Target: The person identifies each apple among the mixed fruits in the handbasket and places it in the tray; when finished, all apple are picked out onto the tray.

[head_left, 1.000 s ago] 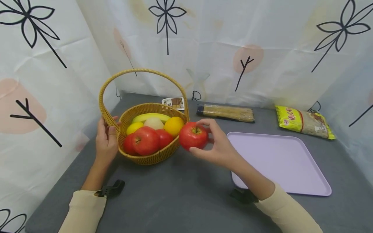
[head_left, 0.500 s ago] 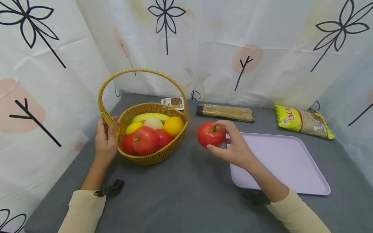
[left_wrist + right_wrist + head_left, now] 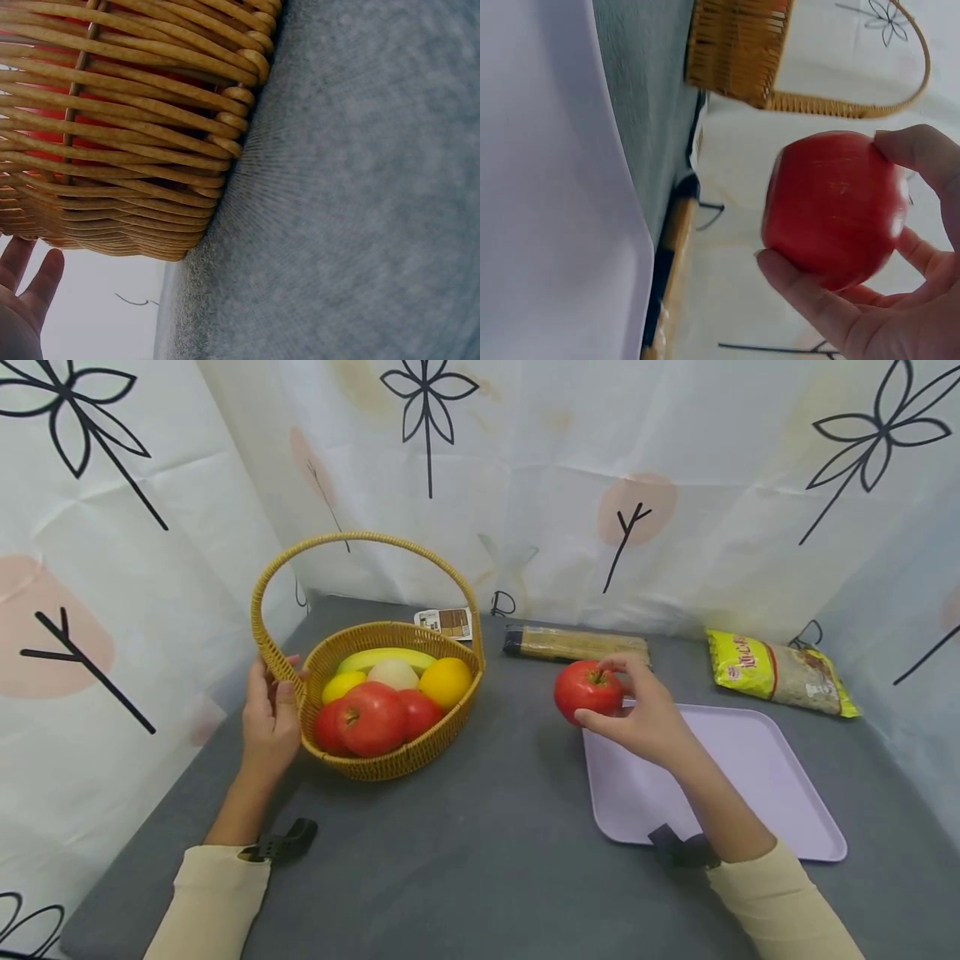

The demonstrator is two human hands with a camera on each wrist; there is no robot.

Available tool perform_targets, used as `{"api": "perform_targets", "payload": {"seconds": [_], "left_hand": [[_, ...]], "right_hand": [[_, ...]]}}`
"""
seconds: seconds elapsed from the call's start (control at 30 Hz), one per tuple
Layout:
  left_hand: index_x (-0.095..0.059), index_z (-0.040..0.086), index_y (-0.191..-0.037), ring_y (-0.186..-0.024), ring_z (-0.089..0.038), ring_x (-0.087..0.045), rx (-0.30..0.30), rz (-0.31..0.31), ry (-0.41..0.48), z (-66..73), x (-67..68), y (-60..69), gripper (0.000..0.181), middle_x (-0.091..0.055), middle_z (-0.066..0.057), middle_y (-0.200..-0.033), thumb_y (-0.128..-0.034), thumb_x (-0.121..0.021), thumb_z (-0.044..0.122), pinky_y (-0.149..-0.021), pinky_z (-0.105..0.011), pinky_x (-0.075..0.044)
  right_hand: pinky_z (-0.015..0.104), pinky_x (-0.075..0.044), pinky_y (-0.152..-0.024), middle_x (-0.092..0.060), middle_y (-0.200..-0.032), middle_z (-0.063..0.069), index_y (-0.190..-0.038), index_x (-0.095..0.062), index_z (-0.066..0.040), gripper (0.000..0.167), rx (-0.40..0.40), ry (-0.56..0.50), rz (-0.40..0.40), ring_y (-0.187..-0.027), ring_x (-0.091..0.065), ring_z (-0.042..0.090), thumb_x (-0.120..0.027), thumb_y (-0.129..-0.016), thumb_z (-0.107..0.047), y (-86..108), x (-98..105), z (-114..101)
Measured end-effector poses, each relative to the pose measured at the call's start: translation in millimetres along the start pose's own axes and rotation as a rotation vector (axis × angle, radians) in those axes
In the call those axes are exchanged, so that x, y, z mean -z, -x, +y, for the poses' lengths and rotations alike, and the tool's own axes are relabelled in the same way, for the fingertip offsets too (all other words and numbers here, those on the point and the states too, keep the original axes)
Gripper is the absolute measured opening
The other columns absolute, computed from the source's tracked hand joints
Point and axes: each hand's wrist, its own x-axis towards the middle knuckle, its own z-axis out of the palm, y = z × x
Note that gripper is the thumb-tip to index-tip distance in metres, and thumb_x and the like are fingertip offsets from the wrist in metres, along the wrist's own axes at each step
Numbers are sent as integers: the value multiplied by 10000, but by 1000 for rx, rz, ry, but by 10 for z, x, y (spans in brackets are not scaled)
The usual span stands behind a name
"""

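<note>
Red apple [image 3: 587,691] has shifted right, pinched in right hand [image 3: 648,718], tray [image 3: 750,760] below it; left hand [image 3: 268,727] grips basket [image 3: 382,768], other fruit [image 3: 446,683] still inside.

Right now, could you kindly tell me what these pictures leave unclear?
Basket floor, head view: hidden by piled fruit.
Pale round fruit, lower part, head view: hidden by red fruit in front.
Label lettering, head view: too small to read.
Tray, head view: partly blocked by the right hand and forearm.
Left hand, left wrist view: cut off by the left and bottom edges.
</note>
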Motion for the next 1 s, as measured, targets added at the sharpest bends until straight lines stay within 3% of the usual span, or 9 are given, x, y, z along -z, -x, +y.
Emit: {"api": "perform_targets", "payload": {"seconds": [0.17,0.37,0.47,0.73,0.97,1.0], "left_hand": [[-364,-26,-1469,-1142,-146,-610,-9,-1,9,221,-6,-11,449,-513,-342,-1271,-1026,-403,-88,-995,-213,-436],[-358,-28,-1470,-1138,-76,-598,-6,0,32,264,0,0,443,-500,-356,-1275,-1032,-393,-81,-999,-211,-431],[-354,-28,-1474,-1138,-100,-601,-6,1,22,222,-1,10,449,-506,-349,-1277,-1030,-392,-89,-995,-210,-431],[-333,53,-1515,-1163,-162,-601,27,-6,12,-72,21,36,488,-533,-247,-1319,-1043,-412,-47,-991,-216,-437],[-344,82,-1523,-1154,-261,-597,4,-19,40,-115,22,22,481,-538,-250,-1318,-1055,-398,-17,-998,-240,-426],[-345,59,-1517,-1147,-265,-599,-3,-19,37,-65,15,14,479,-536,-273,-1310,-1050,-399,-33,-998,-238,-428]], "right_hand": [[600,-524,-858,-422,-1390,229,-1311,-364,-49,709,-73,48,-39,-1266,-440,480,-843,-795,-132,-44,158,75],[586,-527,-867,-459,-1278,235,-1235,-375,4,656,-115,113,-85,-1212,-443,440,-839,-792,-138,-94,209,181],[582,-525,-873,-483,-1218,232,-1198,-398,9,624,-130,152,-118,-1175,-457,425,-841,-788,-149,-119,200,242],[582,-511,-896,-496,-1164,243,-1202,-399,30,609,-156,193,-192,-1139,-476,429,-824,-810,-164,-145,175,384],[602,-486,-922,-478,-1178,262,-1215,-379,43,626,-163,184,-201,-1145,-460,440,-818,-832,-186,-137,148,442],[604,-484,-922,-475,-1179,263,-1216,-377,44,628,-166,182,-200,-1146,-458,441,-818,-832,-185,-139,148,452]]}}
